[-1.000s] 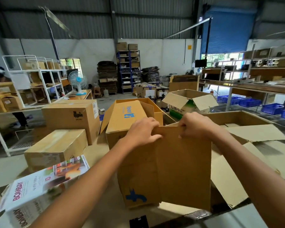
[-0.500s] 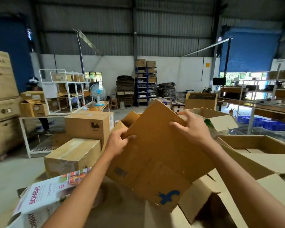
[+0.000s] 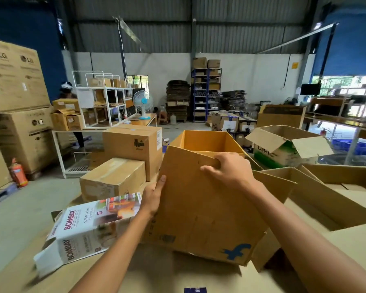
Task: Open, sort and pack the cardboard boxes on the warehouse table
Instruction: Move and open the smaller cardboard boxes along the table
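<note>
Right hand (image 3: pixel 228 172), centre of frame: grip closed over the top rim of the open cardboard box (image 3: pixel 199 212), with the fingers curled inside the near wall and the thumb on its outer face. Left hand (image 3: pixel 152 197), centre-left: grip clasps the box's left corner edge, thumb laid up the near face, fingers hidden behind the side wall. The box is tilted over the table (image 3: pixel 156 271), mouth facing up and away, with a blue logo at its lower right. To its left lies a white BOMBAY carton (image 3: pixel 87 225). Behind that, a low sealed box (image 3: pixel 114 178) stands against a taller sealed box (image 3: pixel 133 144). At right is a large open box (image 3: pixel 315 197). Upper right is a green-printed open box (image 3: pixel 283 149).
</note>
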Demonstrator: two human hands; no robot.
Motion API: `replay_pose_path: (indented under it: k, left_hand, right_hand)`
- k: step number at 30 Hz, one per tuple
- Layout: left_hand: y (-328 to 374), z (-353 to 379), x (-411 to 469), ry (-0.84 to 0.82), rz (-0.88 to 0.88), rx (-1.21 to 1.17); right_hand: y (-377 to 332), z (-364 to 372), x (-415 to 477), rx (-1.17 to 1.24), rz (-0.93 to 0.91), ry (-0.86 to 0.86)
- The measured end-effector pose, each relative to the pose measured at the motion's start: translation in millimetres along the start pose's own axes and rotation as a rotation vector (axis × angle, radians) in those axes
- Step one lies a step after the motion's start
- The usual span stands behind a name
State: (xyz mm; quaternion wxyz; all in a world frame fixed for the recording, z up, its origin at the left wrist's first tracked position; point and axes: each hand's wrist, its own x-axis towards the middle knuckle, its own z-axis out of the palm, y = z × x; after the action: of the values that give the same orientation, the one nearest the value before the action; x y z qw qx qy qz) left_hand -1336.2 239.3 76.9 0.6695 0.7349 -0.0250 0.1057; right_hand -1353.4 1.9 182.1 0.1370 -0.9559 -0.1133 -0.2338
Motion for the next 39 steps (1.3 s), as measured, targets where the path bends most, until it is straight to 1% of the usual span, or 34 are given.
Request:
replay_pose_path:
  k: [4,6,9,11,13,16,20,22,25,26,27,28,30,32,34,35,36,39]
  left_hand:
    - [-25.8,-1.0,-17.3,0.123,-0.106,-0.023]
    - [-38.1,-5.4,-25.6,0.172,-0.121,-0.071]
    - [-64.7,-15.9,-33.9,0.264,-0.170,-0.051]
    - [-78.5,-22.3,-36.7,0.340,-0.157,-0.033]
    - [-80.1,-24.9,-39.4,0.393,-0.149,-0.021]
    - [-74.2,-22.1,-38.4,0.394,-0.142,0.005]
    - [-66.2,-17.5,-39.7,0.420,-0.158,-0.031]
    - [-48.9,-10.9,-42.3,0.431,-0.148,-0.032]
    - [-12.7,-15.7,-34.2,0.459,-0.098,-0.140]
    - [-0.5,-22.9,-31.7,0.431,-0.064,-0.171]
    - [8.4,-31.6,-29.5,0.346,-0.032,-0.175]
    - [15.2,-41.3,-28.9,0.218,-0.005,-0.150]
    - [23.9,-62.1,-32.3,-0.060,-0.037,-0.130]
    - [26.9,-83.1,-35.1,-0.321,-0.106,-0.111]
    - [29.8,-95.6,-40.0,-0.547,-0.140,-0.060]
    - [32.6,-96.5,-43.7,-0.643,-0.140,0.010]
    - [35.0,-94.2,-48.8,-0.725,-0.123,0.136]
    - [37.6,-69.7,-77.2,-0.903,-0.052,0.631]
  right_hand:
    - [-4.9,29.8,-4.4,0.016,-0.003,-0.078]
    - [-5.8,41.8,-4.3,0.005,-0.008,-0.095]
    - [0.5,51.5,-1.9,-0.058,0.026,-0.143]
    - [7.1,58.5,-3.4,-0.094,0.060,-0.166]
    - [10.2,68.0,-5.4,-0.107,0.060,-0.149]
    - [10.3,77.3,-5.8,-0.098,0.060,-0.108]
    - [17.3,82.5,-9.9,-0.072,0.038,-0.037]
    - [18.8,82.6,-15.4,-0.068,0.029,-0.003]
    - [16.2,78.7,-27.3,-0.050,0.024,0.050]
    - [14.1,75.0,-33.2,-0.033,0.026,0.069]
    - [12.2,70.1,-40.4,-0.014,0.028,0.087]
    - [10.4,64.5,-47.8,0.003,0.031,0.097]
    - [6.5,52.2,-64.1,0.014,0.035,0.079]
    - [2.6,41.3,-80.5,-0.007,0.040,0.020]
    - [-2.0,33.5,-97.3,-0.048,0.055,-0.060]
    - [-4.0,30.3,-105.9,-0.060,0.061,-0.106]
    - [-5.3,27.7,-115.1,-0.053,0.066,-0.158]
    - [-6.9,21.8,-140.6,0.009,0.080,-0.378]
